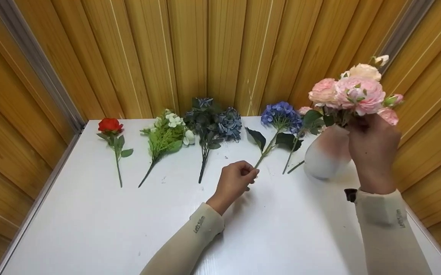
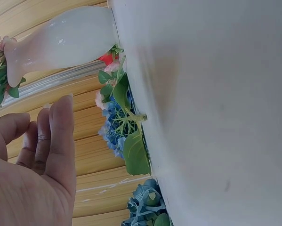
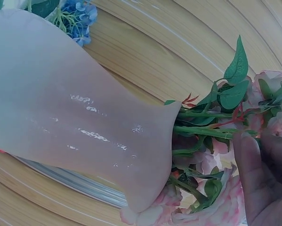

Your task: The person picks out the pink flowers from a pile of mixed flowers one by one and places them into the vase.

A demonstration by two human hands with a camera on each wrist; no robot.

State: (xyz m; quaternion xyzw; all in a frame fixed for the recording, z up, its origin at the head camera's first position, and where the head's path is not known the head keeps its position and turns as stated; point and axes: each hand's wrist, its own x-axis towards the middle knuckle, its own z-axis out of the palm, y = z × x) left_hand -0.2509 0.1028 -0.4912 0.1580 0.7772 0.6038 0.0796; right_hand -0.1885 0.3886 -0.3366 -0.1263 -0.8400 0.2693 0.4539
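Observation:
My right hand is above the mouth of a white vase with a pinkish neck. Its thumb and fingers pinch a green stem of the pink flowers, just outside the rim in the right wrist view, where several stems run into the vase. My left hand hovers over the table by the lower stem of a blue hydrangea. In the left wrist view its fingers are loosely bent, with nothing between them and the thumb; the hydrangea lies beyond, apart from the hand.
On the white table lie a red rose, a green spray with white blossoms and a dusty-blue bunch. More pink flowers lie between hydrangea and vase. Wood-patterned walls enclose the back and sides.

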